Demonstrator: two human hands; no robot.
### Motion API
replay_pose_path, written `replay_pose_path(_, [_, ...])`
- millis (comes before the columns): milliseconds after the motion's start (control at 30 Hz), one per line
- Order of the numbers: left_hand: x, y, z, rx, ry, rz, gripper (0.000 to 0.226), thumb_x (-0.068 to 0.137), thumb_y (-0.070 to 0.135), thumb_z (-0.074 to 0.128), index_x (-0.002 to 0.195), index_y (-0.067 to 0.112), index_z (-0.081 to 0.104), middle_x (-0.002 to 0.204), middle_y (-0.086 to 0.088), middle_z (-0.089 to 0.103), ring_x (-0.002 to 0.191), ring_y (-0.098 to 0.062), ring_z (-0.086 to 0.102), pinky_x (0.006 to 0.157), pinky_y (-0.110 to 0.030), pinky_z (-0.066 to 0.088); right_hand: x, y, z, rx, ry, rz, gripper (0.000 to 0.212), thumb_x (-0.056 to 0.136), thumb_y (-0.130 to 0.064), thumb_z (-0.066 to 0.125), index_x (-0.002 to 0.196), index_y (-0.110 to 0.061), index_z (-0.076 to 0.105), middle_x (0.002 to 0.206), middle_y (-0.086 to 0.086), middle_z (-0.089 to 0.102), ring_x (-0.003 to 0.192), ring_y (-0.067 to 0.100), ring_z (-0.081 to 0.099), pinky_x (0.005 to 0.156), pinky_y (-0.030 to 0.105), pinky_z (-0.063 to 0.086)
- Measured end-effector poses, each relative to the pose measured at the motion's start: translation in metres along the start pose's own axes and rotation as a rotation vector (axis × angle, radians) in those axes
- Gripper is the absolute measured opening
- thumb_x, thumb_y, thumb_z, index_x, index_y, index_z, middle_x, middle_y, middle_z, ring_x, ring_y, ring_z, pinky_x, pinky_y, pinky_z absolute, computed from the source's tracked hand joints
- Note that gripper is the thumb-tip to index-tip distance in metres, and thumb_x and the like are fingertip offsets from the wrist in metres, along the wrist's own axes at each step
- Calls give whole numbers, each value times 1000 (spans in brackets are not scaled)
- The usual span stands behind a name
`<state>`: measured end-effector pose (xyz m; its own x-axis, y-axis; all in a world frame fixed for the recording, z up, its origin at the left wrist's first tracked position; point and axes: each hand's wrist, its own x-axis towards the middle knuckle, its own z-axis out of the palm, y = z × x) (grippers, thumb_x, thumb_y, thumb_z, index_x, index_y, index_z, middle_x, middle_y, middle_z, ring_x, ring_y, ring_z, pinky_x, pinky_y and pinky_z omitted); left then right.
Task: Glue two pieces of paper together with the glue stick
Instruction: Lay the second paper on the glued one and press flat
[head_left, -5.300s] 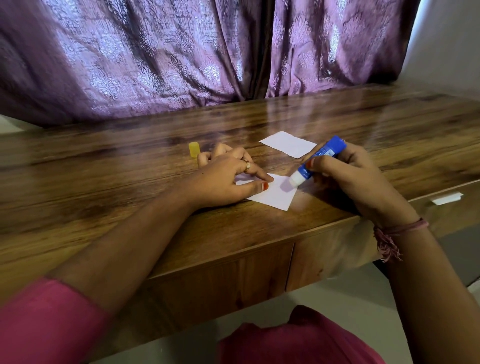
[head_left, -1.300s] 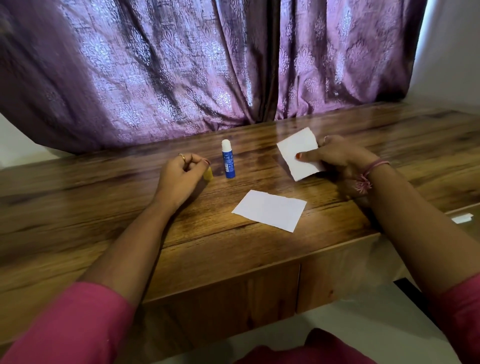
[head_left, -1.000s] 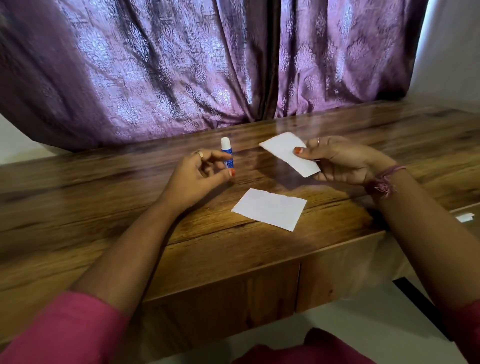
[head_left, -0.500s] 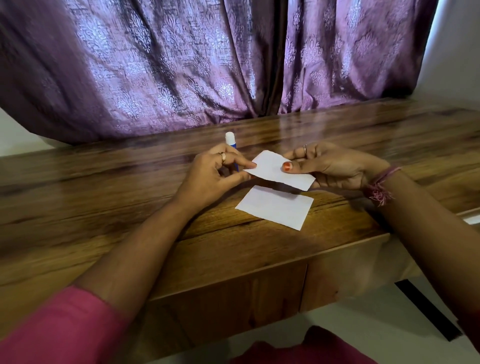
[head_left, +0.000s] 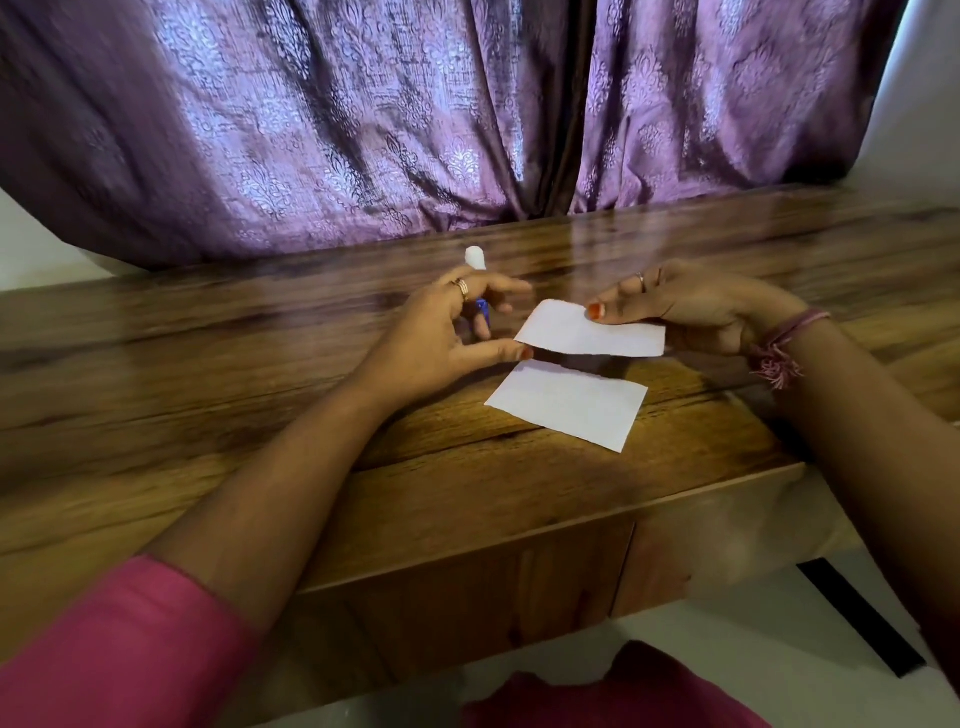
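**Now: one sheet in the air, one flat on the wood**

Well, widest of all is the purple patterned curtain (head_left: 363, 130), hanging across the back of the shot. Under it runs the wooden worktop (head_left: 208, 374), glossy, its front edge and drawer fronts facing us. Pink sleeves (head_left: 119, 649) frame the bottom corners.

In come the hands. The right hand (head_left: 696, 306), thread bracelet (head_left: 779, 348) at the wrist, pinches the upper paper sheet (head_left: 592, 335) with its thumb on top, holding it lifted above the worktop. The left hand (head_left: 441, 332) reaches toward that sheet's left corner, thumb tip right at the edge; whether it actually grips the corner I cannot tell, and its other fingers are spread loosely apart.

Below and slightly nearer us, the lower paper sheet (head_left: 569, 402) lies flat on the worktop, apart from the raised one.

Smallest piece: the glue stick (head_left: 478, 280), blue body, white tip, standing upright behind the left hand's fingers and partly hidden by them.
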<state>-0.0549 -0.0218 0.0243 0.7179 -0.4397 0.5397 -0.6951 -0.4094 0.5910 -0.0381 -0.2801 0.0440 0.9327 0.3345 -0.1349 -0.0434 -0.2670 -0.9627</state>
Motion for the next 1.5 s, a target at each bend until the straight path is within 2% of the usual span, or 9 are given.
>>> replay_pose_path(333, [-4, -11, -16, -15, -301, -144, 13, 82, 38, 66, 93, 36, 73, 82, 12, 63, 81, -19, 56, 76, -27, 41, -11, 12, -12, 66, 99, -44, 13, 90, 2, 55, 89, -9, 61, 59, -10, 70, 80, 15, 59, 60, 16, 55])
replay_pose_path(500, [-3, -8, -18, 1, -367, -110, 34, 82, 45, 41, 95, 41, 72, 86, -7, 55, 87, -21, 50, 86, -34, 35, -12, 11, -10, 59, 109, -36, 14, 91, 3, 53, 88, -9, 58, 56, -11, 69, 79, 14, 58, 61, 16, 54])
replay_pose_path(800, [-6, 6, -9, 57, -500, -197, 48, 73, 53, 35, 98, 37, 72, 87, 4, 39, 87, -14, 41, 89, -32, 31, -12, 12, -11, 99, 139, -32, 17, 91, 6, 51, 86, -9, 58, 60, -8, 68, 79, 16, 60, 72, 25, 52])
replay_pose_path(900, [-6, 9, -8, 66, -475, -248, 57, 64, 56, 42, 91, 12, 69, 80, 5, 45, 79, -12, 44, 82, -43, 36, -11, 11, -11, 113, 145, -9, 14, 91, 3, 53, 86, -10, 57, 66, -4, 68, 77, 14, 60, 66, 23, 52])
replay_pose_path(1000, [-6, 12, -3, 34, -440, -295, 36, 61, 56, 50, 65, 20, 49, 65, 16, 46, 66, -4, 43, 66, -30, 32, -11, 10, -11, 72, 156, 58, 5, 85, -9, 65, 86, -12, 61, 77, 2, 61, 60, 4, 60, 46, 13, 46])
replay_pose_path(1100, [-6, 15, 3, 44, -439, -282, 36, 59, 60, 52, 59, 24, 47, 61, 20, 46, 62, 2, 42, 60, -18, 32, -10, 11, -10, 87, 156, 38, 7, 80, -11, 69, 81, -13, 63, 80, 4, 60, 67, 7, 60, 54, 15, 46])
replay_pose_path(1267, [-7, 11, 1, -57, -436, -219, 50, 70, 52, 46, 83, 10, 71, 73, 8, 45, 71, -4, 44, 73, -24, 32, -13, 10, -6, 134, 77, -26, 34, 66, -13, 71, 98, 0, 68, 80, 6, 73, 68, 10, 68, 58, 19, 55])
replay_pose_path(1400, [-5, 1, -3, -143, -174, -185, 26, 83, 23, 50, 95, 31, 72, 84, -13, 58, 79, -20, 54, 79, -23, 37, -14, 7, 0, 124, 38, -27, 38, 69, -11, 70, 103, 5, 65, 81, 9, 74, 66, 10, 70, 57, 18, 56])
replay_pose_path(1500, [-4, -10, -3, -110, -168, -252, 19, 84, 17, 66, 92, 32, 72, 69, 4, 57, 62, -8, 48, 63, -20, 36, -13, 7, 3, 95, 28, -28, 38, 66, -14, 72, 100, 3, 68, 81, 8, 75, 67, 12, 68, 59, 18, 56])
